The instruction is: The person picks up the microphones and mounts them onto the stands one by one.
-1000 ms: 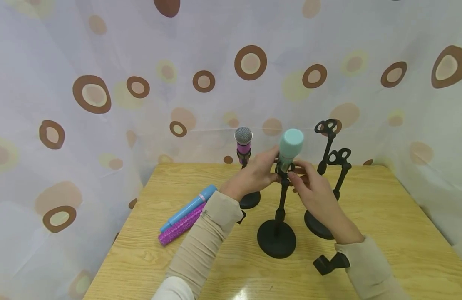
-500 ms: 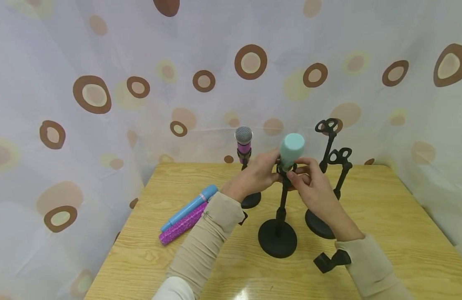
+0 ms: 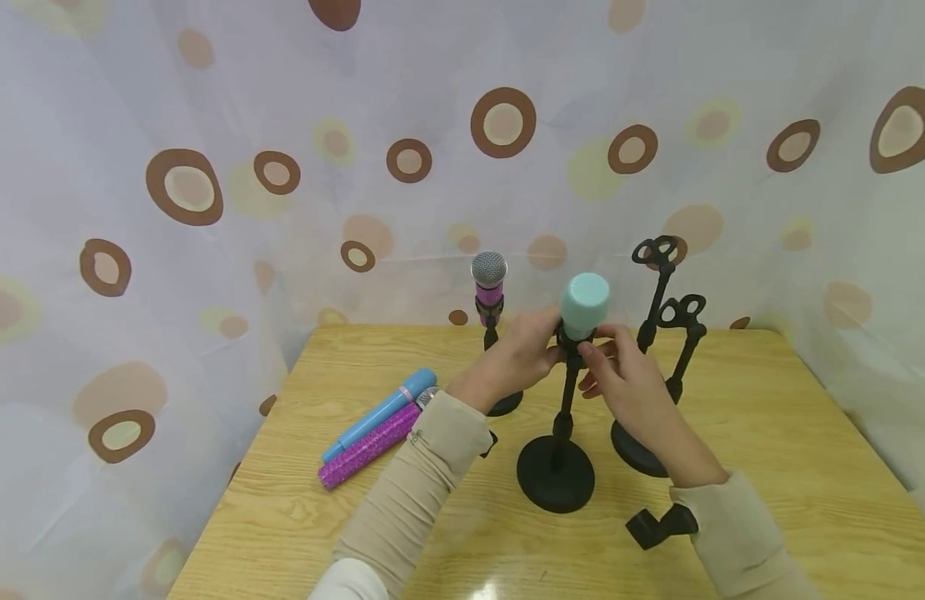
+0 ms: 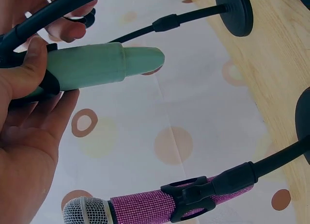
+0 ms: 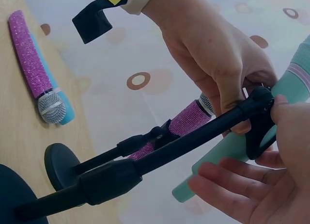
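Observation:
A mint-green microphone [image 3: 585, 304] points head up in the black clip [image 5: 260, 132] of a microphone stand [image 3: 564, 417]. Its narrow tail sticks out below the clip in the left wrist view. My left hand [image 3: 513, 354] grips the clip from the left, its thumb [image 4: 35, 64] lying along the clip and microphone. From the right, my right hand [image 3: 633, 392] pinches the clip between thumb and index finger. Its other fingers [image 5: 232, 185] spread beside the microphone's lower body. Part of the clip is hidden by both hands.
Behind my left hand, a purple glittery microphone [image 3: 488, 292] stands in another stand. Two stands with bare clips [image 3: 682, 312] are at the right. A blue microphone [image 3: 380, 414] and another purple microphone [image 3: 368, 446] lie on the wooden table [image 3: 282, 517] at left.
The mint-green microphone has slid down through the clip, so its head sits lower. Both hands stay at the clip, with small finger shifts.

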Motion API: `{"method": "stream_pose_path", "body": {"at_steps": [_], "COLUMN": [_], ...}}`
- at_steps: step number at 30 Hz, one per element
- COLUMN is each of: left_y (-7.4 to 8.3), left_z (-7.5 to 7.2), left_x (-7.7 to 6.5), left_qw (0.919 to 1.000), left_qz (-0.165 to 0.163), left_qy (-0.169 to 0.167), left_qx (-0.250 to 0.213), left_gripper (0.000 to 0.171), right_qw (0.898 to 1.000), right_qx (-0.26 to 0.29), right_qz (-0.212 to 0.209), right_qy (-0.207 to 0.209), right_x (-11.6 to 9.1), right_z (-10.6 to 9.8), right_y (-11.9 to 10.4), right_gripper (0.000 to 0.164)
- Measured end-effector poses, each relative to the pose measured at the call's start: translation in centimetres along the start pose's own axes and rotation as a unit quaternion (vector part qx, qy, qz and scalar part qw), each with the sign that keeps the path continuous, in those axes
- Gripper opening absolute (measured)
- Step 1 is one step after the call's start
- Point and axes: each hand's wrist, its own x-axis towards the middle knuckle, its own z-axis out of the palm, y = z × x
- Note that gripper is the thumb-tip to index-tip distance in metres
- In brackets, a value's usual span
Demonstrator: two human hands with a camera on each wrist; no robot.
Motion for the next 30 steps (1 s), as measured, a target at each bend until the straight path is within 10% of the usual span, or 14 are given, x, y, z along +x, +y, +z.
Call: {"method": "stream_pose_path", "body": {"at_steps": [17, 30], "left_y": [-0.3, -0.2], "left_z": [1.2, 2.8], "left_x": [-1.2, -3.9], "left_qw": [0.9946, 0.9896], "left_qz": [-0.002, -0.09], "left_qy": [0.021, 0.005], "left_qx": [-0.102, -0.112], "left_gripper": [0.046, 0.057], "right_qw": [0.999, 0.997], "right_qx": [-0.003, 0.011], "right_qz": [0.02, 0.062], "right_qy": [-0.03, -0.049], "right_x": [-2.7, -5.4], "right_z": [1.9, 4.2], "right_y": [3.4, 5.2], "right_gripper": [0.044, 0.043]}}
